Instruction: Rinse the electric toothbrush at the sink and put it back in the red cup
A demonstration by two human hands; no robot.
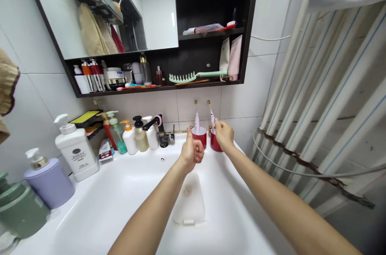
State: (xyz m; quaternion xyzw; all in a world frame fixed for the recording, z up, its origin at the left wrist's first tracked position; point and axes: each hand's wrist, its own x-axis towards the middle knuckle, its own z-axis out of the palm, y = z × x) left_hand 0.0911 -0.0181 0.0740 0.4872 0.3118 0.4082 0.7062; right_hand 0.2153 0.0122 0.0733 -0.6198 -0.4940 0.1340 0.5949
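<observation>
Two red cups stand at the back right of the white sink (126,190). My left hand (191,152) is curled closed just in front of the left red cup (200,136), which holds a white electric toothbrush (197,122); whether it grips the cup I cannot tell. My right hand (223,134) is pinched on the handle of a pink-white toothbrush (211,116) that stands in the right red cup (215,142).
A black tap (157,124) sits at the sink's back. Pump bottles (76,148) and a lilac dispenser (48,178) crowd the left rim. A dark shelf (157,86) with a green comb (193,76) and a mirror hang above. A striped curtain (331,98) hangs right.
</observation>
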